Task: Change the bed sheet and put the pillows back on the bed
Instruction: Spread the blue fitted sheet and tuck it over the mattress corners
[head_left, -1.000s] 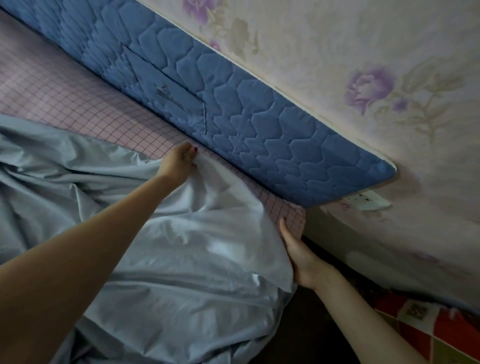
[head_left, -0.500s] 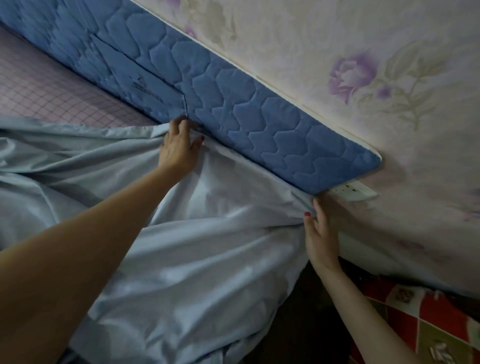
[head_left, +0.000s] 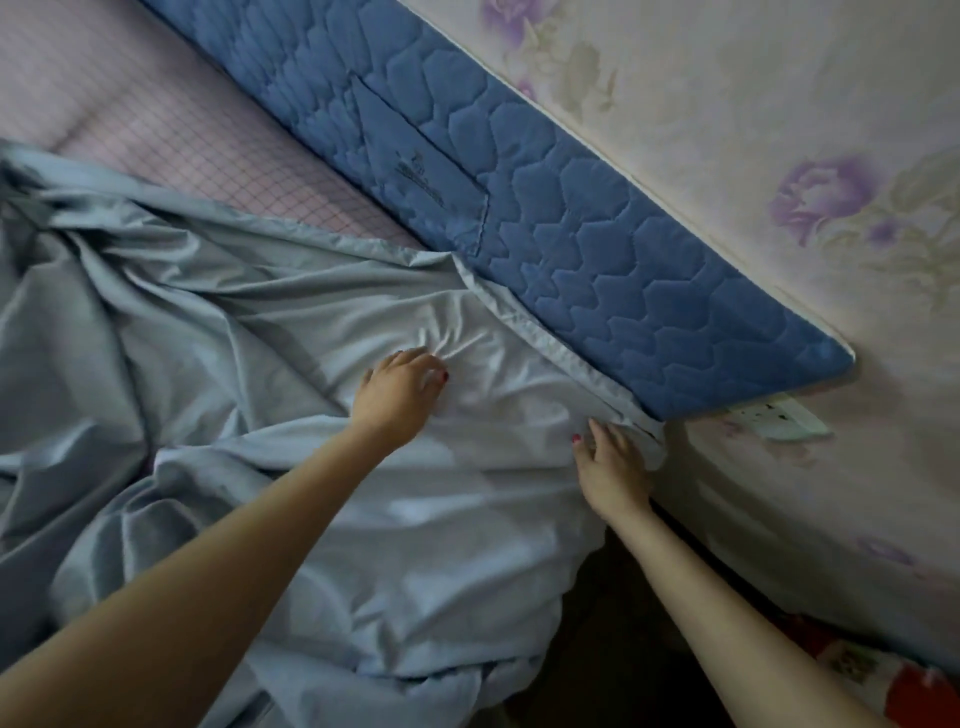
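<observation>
From the head camera, looking down at the corner of the bed: a pale blue, smooth, satiny bed sheet (head_left: 311, 332) lies rumpled across the mattress, its hemmed edge running right along the foot of the blue quilted padded headboard (head_left: 597, 228) and reaching the corner at the right. The left hand (head_left: 397, 397) is planted on the sheet a little way in from the headboard, fingers curled down and bunching the fabric, with small creases fanning out from the fingertips. The right hand (head_left: 613, 467) sits at the very corner, fingers fairly straight and lying on the sheet's edge just beneath the headboard's lower end; whether the fingertips pinch the hem, I cannot tell. Up at the left, a stretch of the pink checked mattress cover (head_left: 197, 150) is still bare, not covered by the blue sheet. Behind the headboard rises the cream wallpapered wall with purple roses (head_left: 779, 156), and a white wall socket (head_left: 779, 421) sits just below the headboard's corner. Bottom right, a patch of red patterned fabric (head_left: 893, 680) shows near the floor, partly dim and hard to read.
</observation>
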